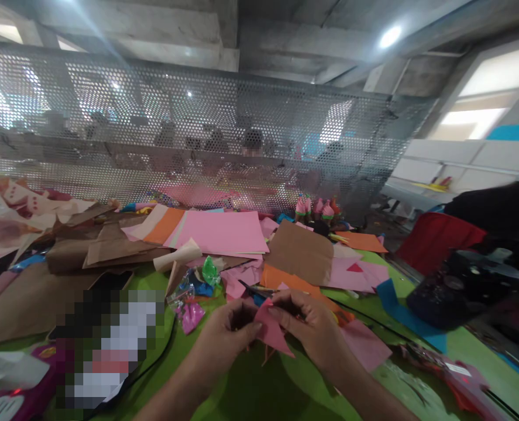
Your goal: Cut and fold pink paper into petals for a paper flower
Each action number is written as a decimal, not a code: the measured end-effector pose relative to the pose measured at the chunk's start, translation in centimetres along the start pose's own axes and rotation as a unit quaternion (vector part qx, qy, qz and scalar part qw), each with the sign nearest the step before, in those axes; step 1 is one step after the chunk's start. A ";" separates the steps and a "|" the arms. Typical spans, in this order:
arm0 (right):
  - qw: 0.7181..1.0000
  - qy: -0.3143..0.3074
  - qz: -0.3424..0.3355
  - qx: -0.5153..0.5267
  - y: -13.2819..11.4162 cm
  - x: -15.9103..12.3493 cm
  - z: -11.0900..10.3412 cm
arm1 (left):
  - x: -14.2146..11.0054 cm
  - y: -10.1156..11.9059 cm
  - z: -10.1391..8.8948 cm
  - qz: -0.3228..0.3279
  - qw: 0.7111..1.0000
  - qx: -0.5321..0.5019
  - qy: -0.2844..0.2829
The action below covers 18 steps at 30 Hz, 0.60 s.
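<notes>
Paper stack (pixel 217 232) behind both hands (pixel 272 330)

A deep pink paper triangle (pixel 271 330) sits over a bright green worktop (pixel 241 386). Behind lie a pale pink sheet (pixel 219 232), an orange sheet (pixel 165 226), brown kraft paper (pixel 301 251) and a blue strip (pixel 395 307).

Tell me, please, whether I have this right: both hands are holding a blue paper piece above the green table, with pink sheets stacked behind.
Not quite: the paper piece is pink, not blue, as the head view shows. Both the left hand and right hand hold it above the green table.
</notes>
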State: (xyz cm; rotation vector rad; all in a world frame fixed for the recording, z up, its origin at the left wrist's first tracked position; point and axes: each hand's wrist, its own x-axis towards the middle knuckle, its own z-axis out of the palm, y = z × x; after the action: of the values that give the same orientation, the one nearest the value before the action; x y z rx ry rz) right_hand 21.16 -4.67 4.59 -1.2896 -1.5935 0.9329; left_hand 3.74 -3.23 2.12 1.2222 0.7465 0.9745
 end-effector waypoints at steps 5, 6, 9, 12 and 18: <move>0.994 -0.018 0.028 0.101 -0.5 -0.2 0.0 | 0.6 -0.9 -0.8 -0.005 0.994 -0.012 0.104; 0.994 -0.023 0.026 0.101 -0.6 -0.3 0.0 | 0.6 -0.9 -0.9 0.001 0.993 -0.020 0.118; 0.997 -0.035 0.022 0.067 -0.5 -0.3 0.1 | 0.5 -0.9 -0.9 0.013 0.992 -0.033 0.124; 0.998 -0.028 0.015 0.047 0.1 -0.1 0.1 | 0.2 -0.6 -0.7 0.005 0.992 -0.035 0.121; 0.991 0.056 -0.093 -0.084 0.7 -0.2 -0.6 | 0.2 0.0 -0.8 -0.053 0.989 -0.123 0.064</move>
State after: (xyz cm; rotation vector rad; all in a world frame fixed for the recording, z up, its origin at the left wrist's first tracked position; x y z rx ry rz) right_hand 21.94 -4.67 4.10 -1.2576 -1.6985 0.6124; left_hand 3.11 -2.76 1.93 0.9046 0.7596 1.0315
